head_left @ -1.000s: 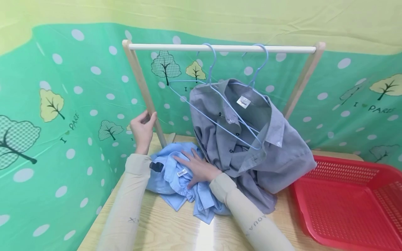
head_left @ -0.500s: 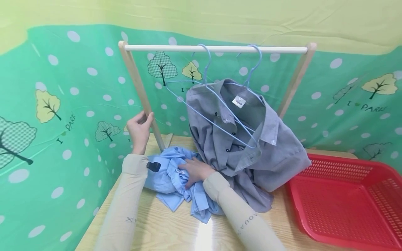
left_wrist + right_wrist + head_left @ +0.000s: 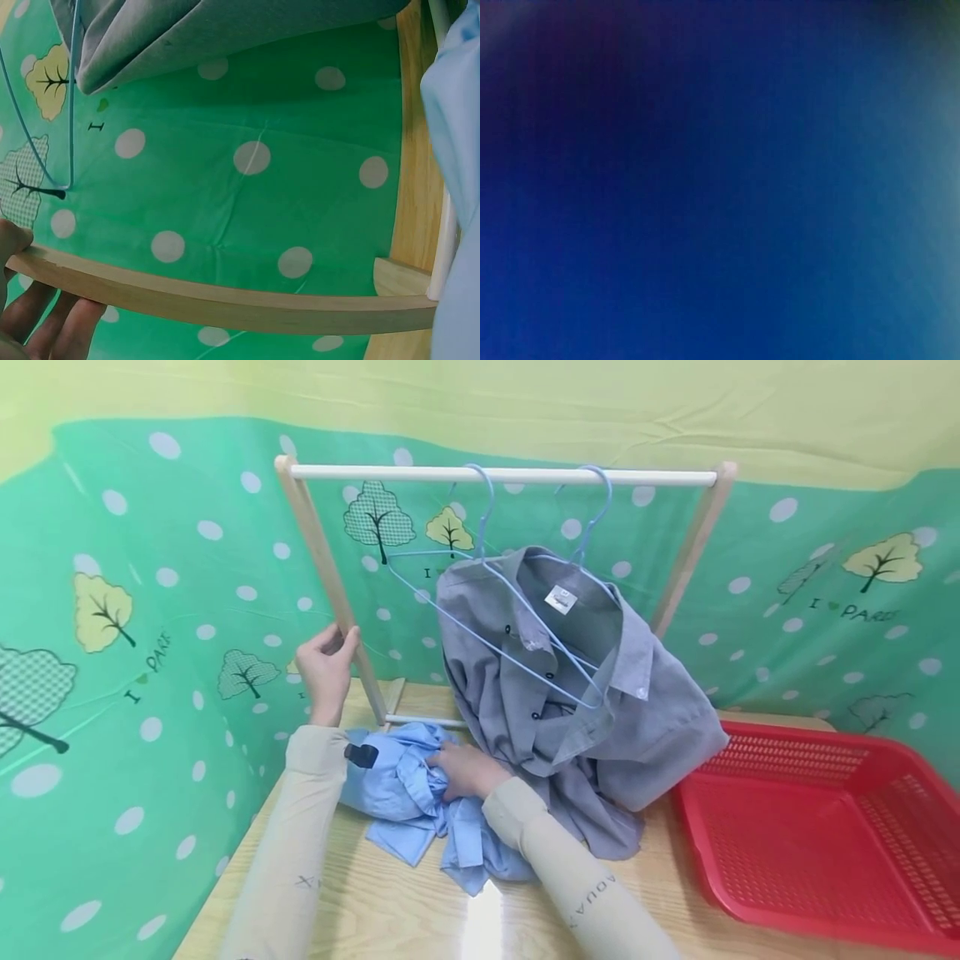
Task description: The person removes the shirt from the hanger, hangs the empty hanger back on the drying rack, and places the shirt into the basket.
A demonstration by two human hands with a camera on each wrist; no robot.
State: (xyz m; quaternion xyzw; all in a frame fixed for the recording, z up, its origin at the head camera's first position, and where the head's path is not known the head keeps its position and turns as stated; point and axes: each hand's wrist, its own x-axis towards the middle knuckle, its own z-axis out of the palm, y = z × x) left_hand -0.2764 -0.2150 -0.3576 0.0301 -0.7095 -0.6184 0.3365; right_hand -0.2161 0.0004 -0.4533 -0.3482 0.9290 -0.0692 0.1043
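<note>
My left hand holds the left wooden post of a clothes rack between thumb and fingers. In the left wrist view the same post runs across from the fingers. Beside the rack's foot lies a crumpled light blue shirt, and my right hand grips its bunched cloth, fingertips partly hidden in the folds. A grey button shirt hangs from one blue hanger. Another blue hanger, bare, hangs in front of it. The right wrist view is only dark blue blur.
A red perforated basket stands to the right on the wooden table. The rack's white top bar carries both hangers, and a white lower rail runs behind the blue shirt. A green patterned cloth encloses the back and left.
My right hand has gone from spread fingers on the light blue shirt to gathering its cloth. The shirt has shifted slightly toward me, uncovering the lower rail. The left hand stays on the post.
</note>
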